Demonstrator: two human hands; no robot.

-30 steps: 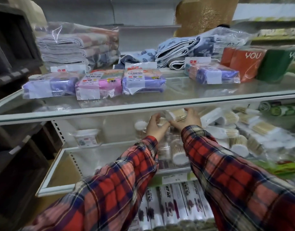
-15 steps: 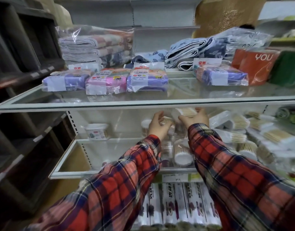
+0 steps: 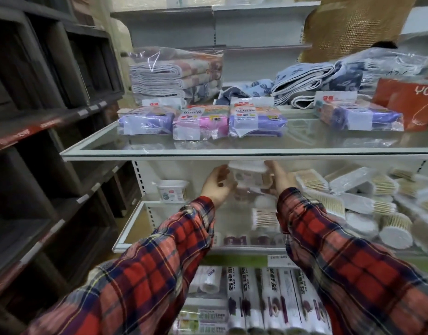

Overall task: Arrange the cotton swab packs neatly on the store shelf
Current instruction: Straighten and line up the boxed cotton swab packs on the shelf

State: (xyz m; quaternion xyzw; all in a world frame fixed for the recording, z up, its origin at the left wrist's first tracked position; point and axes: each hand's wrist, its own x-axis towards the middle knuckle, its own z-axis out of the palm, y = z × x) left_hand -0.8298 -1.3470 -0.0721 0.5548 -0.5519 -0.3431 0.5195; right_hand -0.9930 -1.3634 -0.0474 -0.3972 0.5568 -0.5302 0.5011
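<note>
- left hand (image 3: 217,187) and right hand (image 3: 279,181) curl round the 2 sides of a clear plastic tub of cotton swabs with a white lid (image 3: 248,176), held between them just under the upper glass shelf (image 3: 159,151).
- both plaid-sleeved arms reach far in, palms facing each other.
- judged step: carrying 1 pack to a spot; next it needs setting down upright on the lower glass shelf (image 3: 140,226), perhaps beside the lone white square tub (image 3: 172,191) at left.
- a loose heap of swab packs (image 3: 353,199) lies right.

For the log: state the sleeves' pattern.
Red, navy and cream plaid on both sleeves, in the head view.
</note>
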